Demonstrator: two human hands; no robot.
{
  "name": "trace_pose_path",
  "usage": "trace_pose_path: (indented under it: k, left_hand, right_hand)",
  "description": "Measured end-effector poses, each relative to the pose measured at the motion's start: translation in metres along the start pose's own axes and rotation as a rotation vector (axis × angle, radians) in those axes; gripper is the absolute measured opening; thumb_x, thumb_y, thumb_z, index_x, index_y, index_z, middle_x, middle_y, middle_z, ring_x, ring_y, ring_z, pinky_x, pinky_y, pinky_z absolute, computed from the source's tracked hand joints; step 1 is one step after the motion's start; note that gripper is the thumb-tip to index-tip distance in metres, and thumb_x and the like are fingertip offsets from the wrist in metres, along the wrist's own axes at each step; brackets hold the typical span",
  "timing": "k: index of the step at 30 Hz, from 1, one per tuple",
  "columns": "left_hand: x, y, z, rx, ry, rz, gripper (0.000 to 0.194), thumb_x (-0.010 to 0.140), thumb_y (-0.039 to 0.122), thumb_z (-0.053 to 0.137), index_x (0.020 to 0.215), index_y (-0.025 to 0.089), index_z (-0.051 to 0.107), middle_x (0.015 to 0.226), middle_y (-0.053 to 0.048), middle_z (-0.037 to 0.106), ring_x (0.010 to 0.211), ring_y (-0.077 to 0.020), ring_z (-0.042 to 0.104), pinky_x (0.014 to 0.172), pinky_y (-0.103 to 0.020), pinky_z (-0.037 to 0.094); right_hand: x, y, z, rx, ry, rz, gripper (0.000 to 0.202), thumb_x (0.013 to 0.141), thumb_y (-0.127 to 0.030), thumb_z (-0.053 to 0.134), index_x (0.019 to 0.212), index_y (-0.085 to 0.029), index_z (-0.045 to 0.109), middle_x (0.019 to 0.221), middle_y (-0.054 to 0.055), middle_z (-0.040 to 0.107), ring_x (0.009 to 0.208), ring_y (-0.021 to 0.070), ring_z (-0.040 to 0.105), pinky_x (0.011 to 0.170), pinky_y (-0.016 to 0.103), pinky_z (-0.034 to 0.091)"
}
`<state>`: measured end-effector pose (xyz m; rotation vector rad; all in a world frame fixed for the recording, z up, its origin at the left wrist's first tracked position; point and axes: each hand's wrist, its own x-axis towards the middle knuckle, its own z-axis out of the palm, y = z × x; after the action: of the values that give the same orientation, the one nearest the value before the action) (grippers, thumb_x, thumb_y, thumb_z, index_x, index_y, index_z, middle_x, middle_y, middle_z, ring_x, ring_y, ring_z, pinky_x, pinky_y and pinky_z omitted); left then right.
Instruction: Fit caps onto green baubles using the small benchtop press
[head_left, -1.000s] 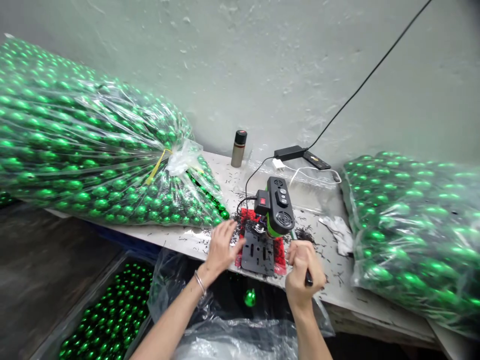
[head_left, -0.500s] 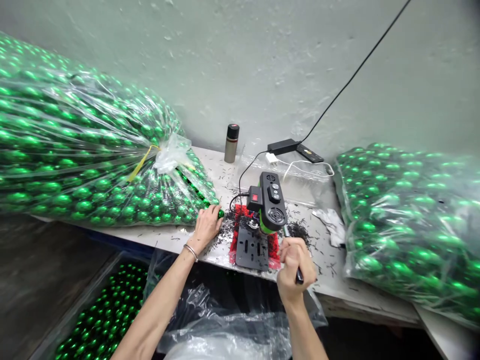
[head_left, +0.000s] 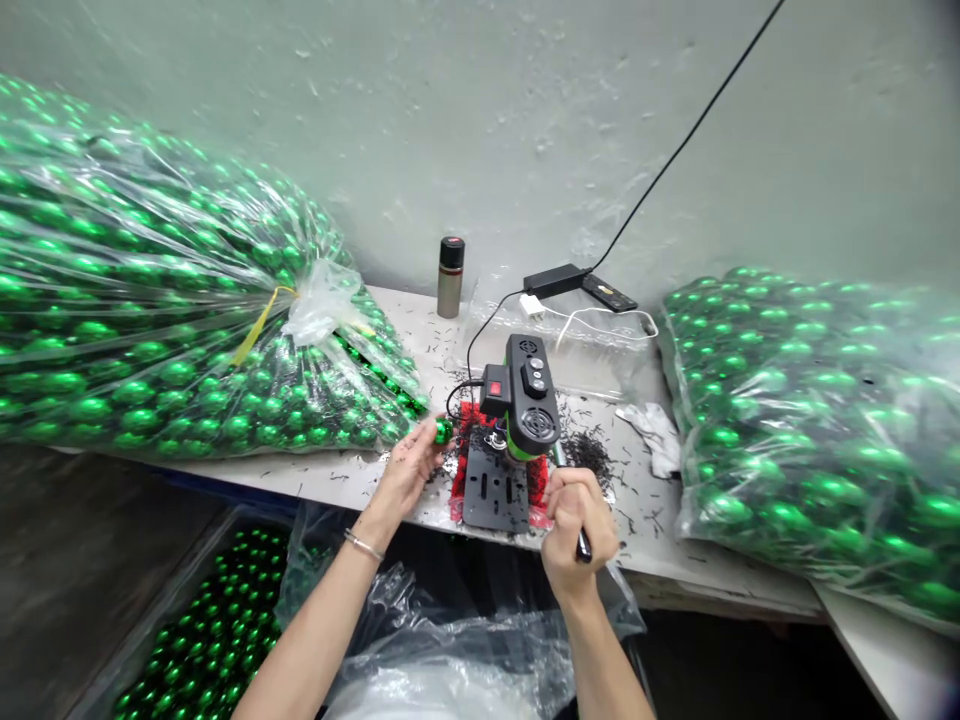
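Between the fingertips of my left hand [head_left: 411,462] is a shiny green ball [head_left: 444,431], held just left of a small black bench press machine [head_left: 531,395]. My right hand [head_left: 581,522] is wrapped round the machine's lever handle [head_left: 583,546], whose black end pokes out below the fist. The machine's slotted black base plate [head_left: 495,488] lies on red material [head_left: 539,480] on the table. A big clear bag of green balls [head_left: 187,330] rests beside my left hand, tied with a yellow strip [head_left: 255,328].
Another bag of green balls [head_left: 817,440] lies at the right. Dark scraps [head_left: 589,455] litter the table [head_left: 337,478]. Behind the machine are a flask [head_left: 451,278], a power adapter [head_left: 553,281] and cables. A bin of green balls [head_left: 206,630] and plastic sheeting [head_left: 450,660] are below.
My left hand has drawn back from the bag's corner and turned, with the green ball now plainly in its fingertips. My right hand stays on the lever. The whole view has shifted slightly.
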<state>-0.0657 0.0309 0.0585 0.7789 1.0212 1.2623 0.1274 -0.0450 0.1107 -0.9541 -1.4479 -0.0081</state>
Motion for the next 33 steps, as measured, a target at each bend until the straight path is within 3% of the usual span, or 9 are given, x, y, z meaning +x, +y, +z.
trace_pose_path:
  k: [3,6,12,17,22,28,33]
  left_hand:
    - [-0.008,-0.016,0.010,-0.108,-0.066,-0.153,0.054,0.075,0.045,0.080,0.121,0.018,0.069,0.098,-0.009,0.073,0.081,-0.0158,0.069,0.061,-0.021,0.050]
    - [-0.011,-0.030,0.017,0.033,-0.118,-0.157,0.053,0.075,0.040,0.079,0.123,0.019,0.068,0.095,-0.006,0.073,0.081,-0.0162,0.069,0.064,-0.022,0.052]
    - [-0.015,-0.045,0.030,0.719,-0.201,0.196,0.044,0.081,0.037,0.072,0.121,0.019,0.069,0.087,-0.004,0.073,0.076,-0.0199,0.066,0.074,-0.032,0.054]
    - [-0.015,-0.051,0.033,1.044,-0.216,0.462,0.038,0.083,0.033,0.073,0.117,0.019,0.069,0.109,-0.011,0.074,0.099,-0.0280,0.067,0.091,-0.042,0.053]
    - [-0.015,-0.060,0.033,1.104,-0.242,0.615,0.034,0.086,0.034,0.071,0.116,0.019,0.068,0.113,-0.012,0.072,0.103,-0.0276,0.067,0.094,-0.043,0.052]
    - [-0.013,-0.071,0.032,1.053,-0.185,0.654,0.034,0.084,0.042,0.073,0.112,0.022,0.071,0.108,-0.010,0.073,0.102,-0.0272,0.065,0.093,-0.045,0.049]
    - [-0.011,-0.076,0.029,1.010,-0.202,0.660,0.038,0.082,0.044,0.076,0.112,0.022,0.072,0.106,-0.009,0.073,0.100,-0.0269,0.064,0.092,-0.043,0.048]
  right_hand:
    - [0.001,-0.001,0.000,-0.010,-0.011,-0.012,0.030,0.091,-0.007,0.042,0.065,-0.021,0.045,0.064,-0.001,0.048,0.066,0.0129,0.053,0.058,0.027,0.040]
    - [0.003,-0.003,-0.001,-0.020,-0.040,-0.025,0.029,0.091,-0.006,0.041,0.066,-0.021,0.044,0.065,-0.002,0.048,0.065,0.0118,0.052,0.058,0.026,0.041]
    - [0.003,-0.003,-0.003,-0.036,-0.068,-0.035,0.027,0.089,-0.004,0.042,0.068,-0.021,0.046,0.067,-0.001,0.050,0.064,0.0118,0.052,0.057,0.027,0.041]
    - [0.000,-0.001,-0.002,-0.027,-0.071,-0.048,0.027,0.089,-0.004,0.042,0.069,-0.021,0.045,0.065,-0.001,0.049,0.065,0.0124,0.053,0.057,0.027,0.042]
    - [0.000,-0.001,-0.003,-0.024,-0.077,-0.033,0.026,0.089,-0.005,0.042,0.069,-0.021,0.046,0.067,-0.001,0.050,0.065,0.0123,0.052,0.057,0.026,0.042]
    - [-0.009,0.003,-0.003,-0.032,-0.082,-0.019,0.024,0.091,-0.009,0.040,0.071,-0.021,0.047,0.073,0.001,0.052,0.063,0.0119,0.051,0.056,0.027,0.043]
    - [-0.032,0.027,0.003,-0.073,-0.046,-0.151,0.026,0.094,-0.017,0.037,0.070,-0.021,0.045,0.073,0.001,0.052,0.063,0.0123,0.049,0.064,0.032,0.046]
